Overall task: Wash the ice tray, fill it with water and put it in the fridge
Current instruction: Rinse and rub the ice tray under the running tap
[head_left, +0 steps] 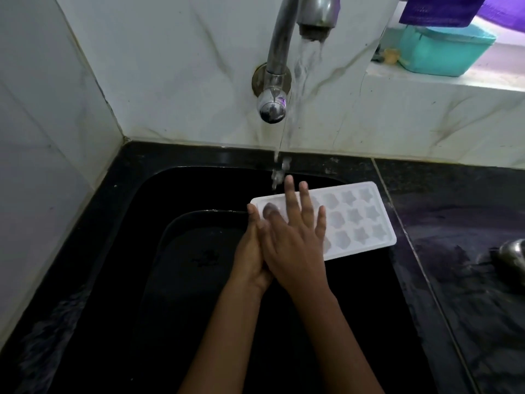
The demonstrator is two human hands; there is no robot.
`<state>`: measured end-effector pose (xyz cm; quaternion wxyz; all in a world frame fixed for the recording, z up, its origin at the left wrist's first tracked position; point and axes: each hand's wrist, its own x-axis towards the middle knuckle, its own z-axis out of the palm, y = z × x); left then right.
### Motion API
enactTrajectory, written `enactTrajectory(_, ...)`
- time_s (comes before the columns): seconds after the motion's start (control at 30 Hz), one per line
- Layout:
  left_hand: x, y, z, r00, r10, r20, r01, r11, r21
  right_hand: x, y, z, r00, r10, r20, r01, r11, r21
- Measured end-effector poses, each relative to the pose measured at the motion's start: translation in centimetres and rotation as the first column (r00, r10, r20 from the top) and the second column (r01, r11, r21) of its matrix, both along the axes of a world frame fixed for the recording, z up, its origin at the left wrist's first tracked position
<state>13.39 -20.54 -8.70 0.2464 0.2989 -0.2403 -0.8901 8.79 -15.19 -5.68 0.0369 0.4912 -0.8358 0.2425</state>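
White plastic tray (355, 217), head view: star-shaped cells face upward. It is held roughly level over the sink (147, 189) at the 2 o'clock corner, and its right end reaches the counter (454, 223) edge; whether it rests there cannot be told. Left hand (250, 251) grips the tray's 9 o'clock end, thumb on the rim, a finger showing dimly through the plastic beneath. Right hand (295, 240) lies flat on the cells, fingers straight and spread, holding nothing. Water (304, 61) from the tap (284, 38) at 12 o'clock falls at the tray's far edge, just beside the right fingertips (289, 180).

Judged handling: light, thin, somewhat flexible, slippery when wet. Once filled it probably sags and spills if carried by one end, so a level hold at both short ends suits it best.

Surface and room: black wet sink, black stone counter at 3 o'clock, pale veined tiles (170, 66) behind, teal box (443, 49) on the ledge at 1 o'clock. Fridge not in view.
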Motion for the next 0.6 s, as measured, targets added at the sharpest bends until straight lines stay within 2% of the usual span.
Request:
enactTrajectory(0.1,0.8,-0.7,0.0,0.998,0.047,0.037,-0.047,0.999,-0.007,-0.2,0.3,-0.5,0.998,0.059,0.034,-0.06,0.997,0.046)
enactTrajectory(0.23,0.9,-0.1,0.2,0.996,0.023,0.086,-0.014,0.995,-0.101,0.4,-0.1,0.2,0.998,-0.067,0.022,0.068,0.997,-0.041)
enactTrajectory(0.4,1.6,-0.6,0.5,0.99,0.122,0.073,-0.113,0.986,-0.121,0.0,0.3,-0.2,0.997,0.071,-0.004,-0.071,0.997,0.015)
enactTrajectory(0.53,1.6,-0.4,0.3,0.985,0.151,0.08,-0.137,0.977,-0.162,0.2,0.1,-0.2,0.998,-0.039,-0.043,0.039,0.999,-0.002)
enactTrajectory(0.6,1.7,-0.3,0.5,0.983,0.173,0.055,-0.165,0.978,-0.13,1.2,-0.2,-0.6,1.0,-0.01,-0.026,0.01,1.0,0.009)
